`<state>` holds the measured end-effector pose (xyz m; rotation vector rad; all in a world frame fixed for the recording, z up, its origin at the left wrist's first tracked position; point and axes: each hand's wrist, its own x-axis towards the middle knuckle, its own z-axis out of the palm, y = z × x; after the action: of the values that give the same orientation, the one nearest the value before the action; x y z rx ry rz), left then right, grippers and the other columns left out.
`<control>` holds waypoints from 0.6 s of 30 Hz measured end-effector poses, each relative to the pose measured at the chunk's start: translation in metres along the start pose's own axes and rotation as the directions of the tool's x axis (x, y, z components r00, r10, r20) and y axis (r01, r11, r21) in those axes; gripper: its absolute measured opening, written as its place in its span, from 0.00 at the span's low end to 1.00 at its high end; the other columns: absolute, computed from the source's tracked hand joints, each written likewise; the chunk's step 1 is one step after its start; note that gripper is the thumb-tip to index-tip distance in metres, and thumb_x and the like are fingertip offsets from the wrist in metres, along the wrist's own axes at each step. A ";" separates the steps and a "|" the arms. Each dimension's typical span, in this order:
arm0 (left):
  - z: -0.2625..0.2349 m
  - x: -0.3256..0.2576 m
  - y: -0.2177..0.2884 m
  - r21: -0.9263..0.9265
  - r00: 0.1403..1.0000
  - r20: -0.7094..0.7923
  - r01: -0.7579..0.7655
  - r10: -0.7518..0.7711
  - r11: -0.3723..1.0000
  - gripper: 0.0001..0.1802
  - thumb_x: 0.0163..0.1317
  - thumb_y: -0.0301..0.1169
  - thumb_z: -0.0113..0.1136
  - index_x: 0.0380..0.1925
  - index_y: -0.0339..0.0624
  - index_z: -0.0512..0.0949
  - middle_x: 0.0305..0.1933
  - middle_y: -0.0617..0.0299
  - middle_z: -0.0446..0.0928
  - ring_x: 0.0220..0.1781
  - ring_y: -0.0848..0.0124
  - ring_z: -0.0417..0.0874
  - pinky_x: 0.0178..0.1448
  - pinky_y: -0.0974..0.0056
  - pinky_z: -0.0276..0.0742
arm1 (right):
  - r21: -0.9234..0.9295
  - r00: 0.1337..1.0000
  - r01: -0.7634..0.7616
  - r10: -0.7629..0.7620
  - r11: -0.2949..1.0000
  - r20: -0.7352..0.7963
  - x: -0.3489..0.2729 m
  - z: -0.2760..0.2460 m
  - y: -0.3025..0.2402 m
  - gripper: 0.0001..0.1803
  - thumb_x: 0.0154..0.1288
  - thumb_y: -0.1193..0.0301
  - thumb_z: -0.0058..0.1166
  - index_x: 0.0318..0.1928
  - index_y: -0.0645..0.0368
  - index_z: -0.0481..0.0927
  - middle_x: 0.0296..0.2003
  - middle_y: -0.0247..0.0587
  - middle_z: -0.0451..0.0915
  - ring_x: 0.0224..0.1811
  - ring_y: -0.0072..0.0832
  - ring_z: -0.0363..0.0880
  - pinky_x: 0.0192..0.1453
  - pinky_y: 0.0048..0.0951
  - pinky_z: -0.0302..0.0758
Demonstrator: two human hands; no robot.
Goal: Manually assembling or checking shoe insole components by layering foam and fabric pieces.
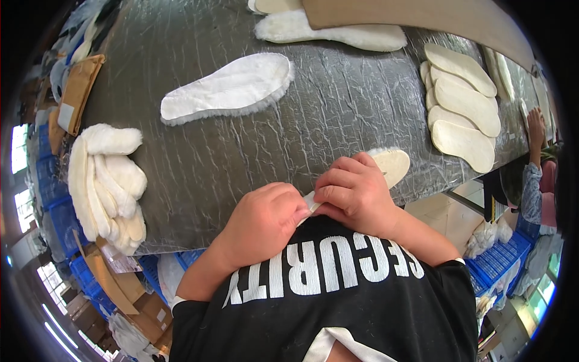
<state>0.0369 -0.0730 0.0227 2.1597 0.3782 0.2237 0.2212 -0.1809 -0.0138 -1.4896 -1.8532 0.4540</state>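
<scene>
At the table's near edge, close to my chest, both hands hold one cream insole with a fuzzy rim. My left hand pinches its near left end between thumb and fingers. My right hand grips it farther along, fingers bent over the top; the rounded end sticks out to the right beyond the knuckles. The middle of the insole is mostly hidden by my fingers. Beyond my hands, a single white fleece insole lies flat with its smooth side up and fluffy edge showing.
A pile of fleece insoles sits at the table's left edge. Overlapping cream insoles lie at the right. At the far side, a brown sheet partly covers another fleece insole. A co-worker's hand shows at far right, above blue crates.
</scene>
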 end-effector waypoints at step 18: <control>-0.004 -0.010 -0.010 -0.398 0.916 0.041 0.382 -0.400 0.834 0.05 0.63 0.23 0.57 0.29 0.31 0.76 0.33 0.59 0.77 0.35 0.73 0.75 0.42 0.69 0.70 | -0.029 0.996 -0.084 0.085 0.996 0.025 0.004 -0.004 -0.001 0.16 0.42 0.65 0.71 0.33 0.50 0.80 0.29 0.28 0.80 0.31 0.28 0.78 0.36 0.33 0.63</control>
<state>0.0240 -0.0678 0.0165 1.6334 0.7261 0.1023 0.2230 -0.1776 -0.0089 -1.5929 -1.8289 0.4914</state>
